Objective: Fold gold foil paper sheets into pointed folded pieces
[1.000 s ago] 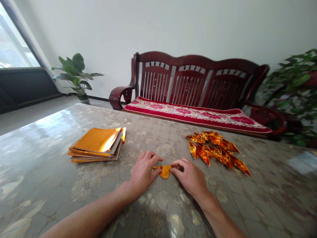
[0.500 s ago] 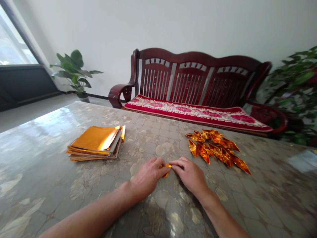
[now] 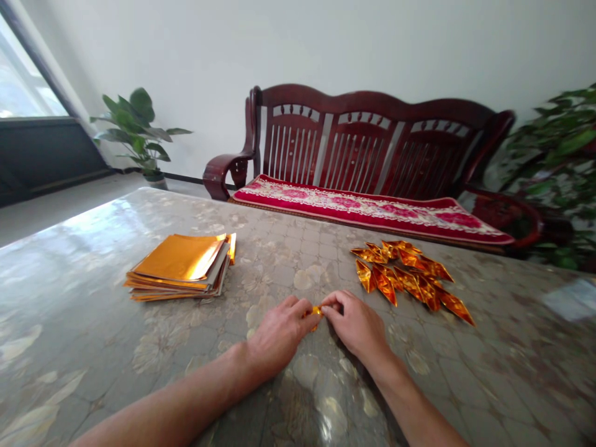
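Observation:
Between my fingertips, low over the middle of the table, is a small folded piece of gold foil paper (image 3: pixel 317 310), mostly covered by the fingers. My left hand (image 3: pixel 282 329) grips its left side, thumb and fingers closed. At its right end my right hand (image 3: pixel 354 324) pinches the edge with thumb and forefinger. To the left lies a stack of gold foil paper sheets (image 3: pixel 179 257), with grey undersides showing at the edges. Several folded gold foil ingots (image 3: pixel 412 282), pointed at both ends, lie in a pile to the right of my right hand.
The table (image 3: pixel 261 248) has a glossy, floral-patterned top. A clear plastic-looking packet (image 3: pixel 572 301) lies near its right edge. Beyond the table stands a dark red wooden bench (image 3: pixel 358 146) with a red floral cushion (image 3: pixel 367 208). Potted plants stand at the left (image 3: pixel 139 130) and right.
My right fingers have curled in more tightly at the foil's right end, and the foil looks narrower. My left hand stays nearly in place. The view has shifted slightly.

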Demonstrator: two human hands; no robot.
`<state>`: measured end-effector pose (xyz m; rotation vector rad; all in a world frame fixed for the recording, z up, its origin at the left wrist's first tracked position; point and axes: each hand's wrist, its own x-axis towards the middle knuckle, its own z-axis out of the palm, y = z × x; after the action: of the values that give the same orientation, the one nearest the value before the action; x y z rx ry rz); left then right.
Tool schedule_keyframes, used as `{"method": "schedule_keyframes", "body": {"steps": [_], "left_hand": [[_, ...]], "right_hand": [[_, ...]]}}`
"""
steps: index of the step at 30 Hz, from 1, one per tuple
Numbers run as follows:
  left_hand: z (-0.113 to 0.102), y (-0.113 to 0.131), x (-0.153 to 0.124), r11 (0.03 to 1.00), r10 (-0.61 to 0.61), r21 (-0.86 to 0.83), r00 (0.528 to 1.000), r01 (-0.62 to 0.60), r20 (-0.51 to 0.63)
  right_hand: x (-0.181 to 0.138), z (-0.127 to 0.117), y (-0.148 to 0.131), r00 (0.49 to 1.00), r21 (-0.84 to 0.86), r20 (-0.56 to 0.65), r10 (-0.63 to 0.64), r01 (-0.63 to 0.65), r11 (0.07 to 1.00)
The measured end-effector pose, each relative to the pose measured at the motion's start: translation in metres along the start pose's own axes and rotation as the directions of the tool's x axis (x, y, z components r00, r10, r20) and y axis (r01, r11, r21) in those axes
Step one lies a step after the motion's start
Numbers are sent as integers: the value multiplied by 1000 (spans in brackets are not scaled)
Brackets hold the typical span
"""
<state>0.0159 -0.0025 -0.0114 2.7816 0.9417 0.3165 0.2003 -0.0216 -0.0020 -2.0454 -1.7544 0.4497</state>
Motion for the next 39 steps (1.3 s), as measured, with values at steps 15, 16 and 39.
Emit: {"method": "schedule_keyframes", "body": {"steps": [15,16,39], "left_hand": [[4,-3,-2,998,18,-67,998,-21,-55],[5,-4,-3,997,15,-77,997,-21,-71],[-6,-32,-16,877,-431,-319,882,359,-193]], "right_hand": [[2,10,4,996,-76,-91,22,-29,997],[2,10,4,995,-70,-96,20,-27,997],[-3,10,12,986,-45,-77,-146,143,989]]}}
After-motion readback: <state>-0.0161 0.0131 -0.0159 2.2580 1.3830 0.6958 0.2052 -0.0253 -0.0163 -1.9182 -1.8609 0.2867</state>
